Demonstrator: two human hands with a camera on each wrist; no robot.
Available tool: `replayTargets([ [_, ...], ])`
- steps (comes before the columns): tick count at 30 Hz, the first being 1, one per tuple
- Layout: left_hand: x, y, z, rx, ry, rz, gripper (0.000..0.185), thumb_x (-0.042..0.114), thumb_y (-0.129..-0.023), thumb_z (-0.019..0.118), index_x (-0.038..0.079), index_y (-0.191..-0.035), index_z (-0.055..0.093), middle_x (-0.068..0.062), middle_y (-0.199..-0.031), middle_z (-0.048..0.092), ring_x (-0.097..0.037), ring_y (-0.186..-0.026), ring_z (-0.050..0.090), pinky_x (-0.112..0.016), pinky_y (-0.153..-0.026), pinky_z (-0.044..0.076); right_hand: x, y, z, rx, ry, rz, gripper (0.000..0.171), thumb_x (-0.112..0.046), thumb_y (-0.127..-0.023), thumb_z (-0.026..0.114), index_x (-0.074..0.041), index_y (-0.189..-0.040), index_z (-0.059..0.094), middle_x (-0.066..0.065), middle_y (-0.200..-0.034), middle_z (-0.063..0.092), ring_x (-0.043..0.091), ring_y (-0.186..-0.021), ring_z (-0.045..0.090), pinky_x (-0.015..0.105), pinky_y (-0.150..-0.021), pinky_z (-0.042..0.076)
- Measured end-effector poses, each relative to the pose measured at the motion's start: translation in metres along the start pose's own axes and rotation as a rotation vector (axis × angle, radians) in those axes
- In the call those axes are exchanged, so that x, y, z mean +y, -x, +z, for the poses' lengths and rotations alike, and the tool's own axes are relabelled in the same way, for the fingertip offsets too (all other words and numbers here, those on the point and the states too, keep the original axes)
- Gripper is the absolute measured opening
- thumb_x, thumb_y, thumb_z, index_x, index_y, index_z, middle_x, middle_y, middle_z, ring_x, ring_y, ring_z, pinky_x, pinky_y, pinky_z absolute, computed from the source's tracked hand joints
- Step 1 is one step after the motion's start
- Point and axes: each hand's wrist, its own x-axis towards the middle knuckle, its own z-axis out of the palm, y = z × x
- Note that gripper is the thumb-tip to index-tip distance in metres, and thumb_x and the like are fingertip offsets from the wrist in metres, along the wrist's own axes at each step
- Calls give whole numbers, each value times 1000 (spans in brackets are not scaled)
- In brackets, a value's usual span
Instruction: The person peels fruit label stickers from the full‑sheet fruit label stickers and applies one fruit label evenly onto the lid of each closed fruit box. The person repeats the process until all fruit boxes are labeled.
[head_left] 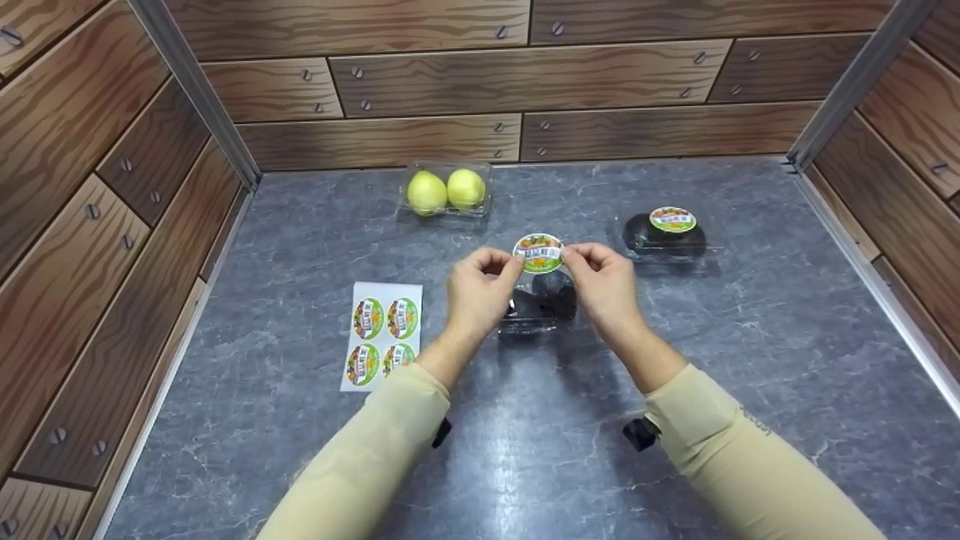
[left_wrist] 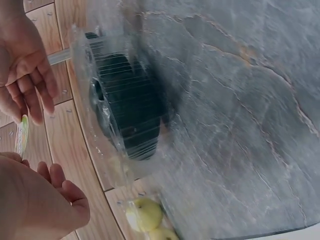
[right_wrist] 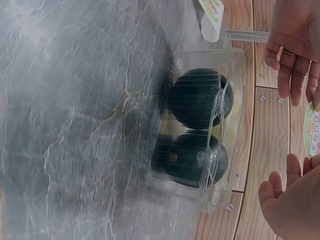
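Both hands hold one round fruit-print sticker [head_left: 538, 253] between them in the air. My left hand [head_left: 504, 264] pinches its left edge and my right hand [head_left: 577, 259] pinches its right edge. Directly below the sticker lies a clear plastic clamshell [head_left: 534, 309] with two dark round fruits inside. The left wrist view shows this clamshell [left_wrist: 127, 110] beside the sticker [left_wrist: 21, 135], seen edge-on. In the right wrist view the clamshell [right_wrist: 200, 125] lies on the grey top, and the sticker [right_wrist: 312, 130] sits between the two hands at the right edge.
A white sheet with several round stickers [head_left: 382, 334] lies left of my left forearm. At the back stands a clamshell with two yellow-green fruits [head_left: 447, 189]. To the right, another clamshell of dark fruit [head_left: 667, 232] carries a sticker on top. Wood-pattern walls enclose the grey counter [head_left: 750, 337].
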Motion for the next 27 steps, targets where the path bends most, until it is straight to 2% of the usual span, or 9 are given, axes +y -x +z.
replayTargets([
  [7, -2, 2, 1, -7, -87, 42, 14, 17, -94, 78, 8, -84, 78, 0, -83, 74, -16, -83, 69, -32, -81, 54, 1, 2, -4, -9, 61, -31, 18, -9, -100, 70, 8, -101, 76, 0, -81, 70, 5, -70, 57, 18, -62, 46],
  [11, -4, 1, 2, 1, -125, 57, 18, 21, -95, 77, 9, -82, 78, -1, -84, 74, -18, -84, 69, -35, -83, 54, 2, 3, -6, -10, 79, -29, 17, -9, -99, 71, 7, -99, 77, 8, -84, 72, 5, -70, 57, 18, -64, 46],
  [16, -7, 1, 2, 23, -158, 73, 21, 22, -96, 76, 9, -80, 78, -3, -86, 74, -24, -86, 71, -37, -83, 55, 3, 4, -7, -10, 108, -29, 16, -8, -98, 71, 6, -98, 77, 9, -85, 73, 6, -70, 57, 18, -64, 46],
  [22, -12, 2, 3, 51, -231, 134, 21, 21, -95, 77, 10, -78, 77, -4, -89, 73, -25, -90, 70, -37, -86, 55, 5, 5, -6, 2, 211, -49, 16, -11, -98, 72, 3, -98, 79, 15, -89, 75, 8, -72, 58, 19, -64, 46],
  [27, -15, 4, 5, 69, -296, 196, 21, 20, -95, 78, 10, -77, 75, -5, -95, 73, -25, -96, 71, -39, -90, 55, 9, 5, -6, 26, 305, -103, 15, -14, -96, 73, -1, -95, 81, 8, -84, 74, 16, -73, 58, 20, -62, 42],
])
